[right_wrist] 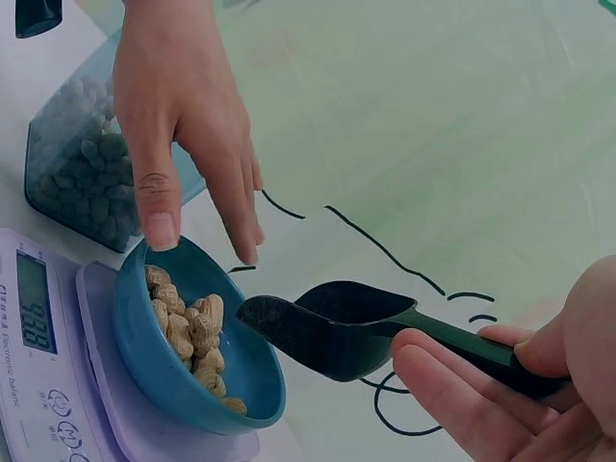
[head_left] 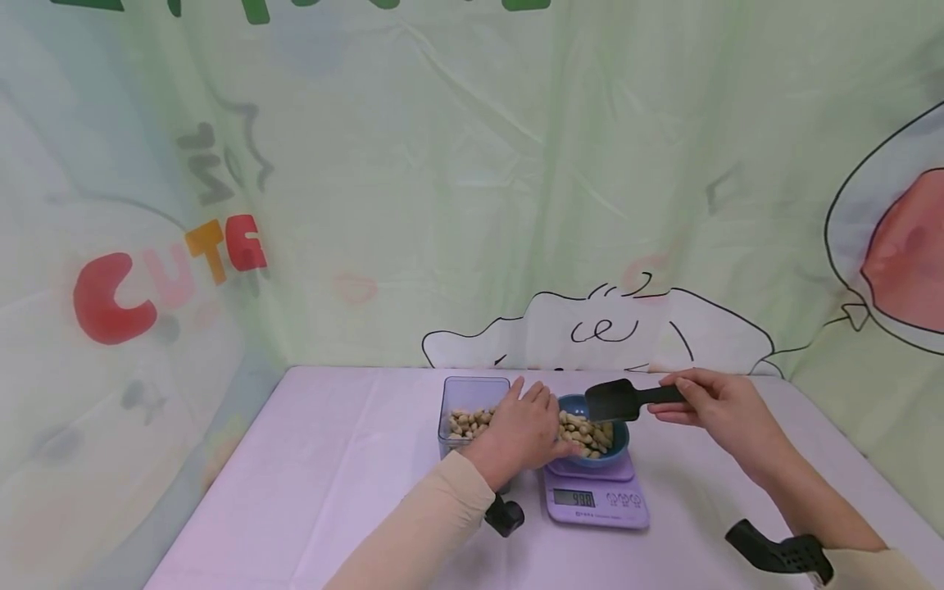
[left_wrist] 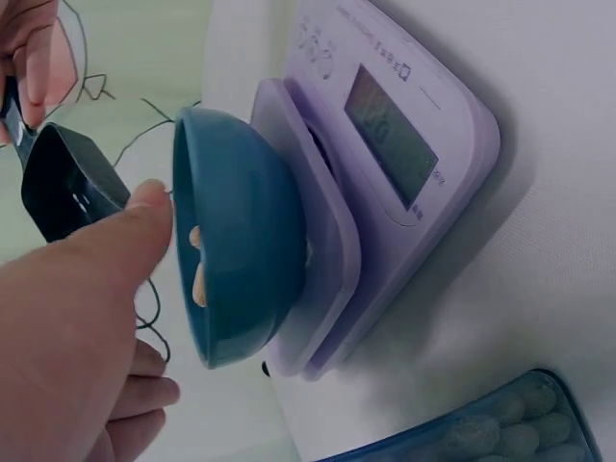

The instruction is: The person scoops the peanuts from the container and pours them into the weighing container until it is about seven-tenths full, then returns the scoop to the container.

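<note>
My right hand [head_left: 726, 414] pinches the handle of a black scoop [head_left: 614, 401] between thumb and fingers. The scoop hangs over the right side of a blue bowl [left_wrist: 241, 241], and no peanuts show inside it in the right wrist view. Peanuts [right_wrist: 197, 337] lie in the bowl, which stands on a lilac kitchen scale [head_left: 597, 512]. Fingers extended, my left hand [right_wrist: 188, 115] reaches over the bowl's left side with its thumb close to the rim. It holds nothing.
A clear plastic container [head_left: 475, 392] with more peanuts stands left of the scale, partly hidden by my left hand. The scale's display [head_left: 574, 498] is lit. A pale cloth covers the table [head_left: 354, 459], with a printed curtain [head_left: 442, 205] behind it.
</note>
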Tool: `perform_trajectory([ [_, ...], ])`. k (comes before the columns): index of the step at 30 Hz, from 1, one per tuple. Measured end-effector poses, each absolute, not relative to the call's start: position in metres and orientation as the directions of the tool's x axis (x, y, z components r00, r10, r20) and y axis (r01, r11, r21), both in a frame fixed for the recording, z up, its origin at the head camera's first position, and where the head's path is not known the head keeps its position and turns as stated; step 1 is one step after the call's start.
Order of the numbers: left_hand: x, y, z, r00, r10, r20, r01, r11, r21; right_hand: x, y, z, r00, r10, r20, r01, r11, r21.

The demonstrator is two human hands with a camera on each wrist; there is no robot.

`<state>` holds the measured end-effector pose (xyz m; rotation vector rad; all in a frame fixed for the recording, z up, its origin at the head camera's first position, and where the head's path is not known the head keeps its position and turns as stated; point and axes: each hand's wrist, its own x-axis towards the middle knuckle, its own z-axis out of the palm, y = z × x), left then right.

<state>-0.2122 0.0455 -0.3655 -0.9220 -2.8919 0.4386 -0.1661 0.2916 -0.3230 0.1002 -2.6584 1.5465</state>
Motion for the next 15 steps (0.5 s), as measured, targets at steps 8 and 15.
perform_trajectory([
  [8,-0.215,0.028,-0.354,-0.805,0.589,0.063,0.582,0.806,-0.104,-0.167,0.281,-0.318,-0.996,-0.02,0.092,-0.09,0.491,-0.867],
  [15,-0.217,0.002,-0.338,-0.818,0.565,0.109,0.565,0.824,-0.029,-0.166,0.268,-0.308,-0.994,-0.048,0.1,-0.111,0.465,-0.879],
])
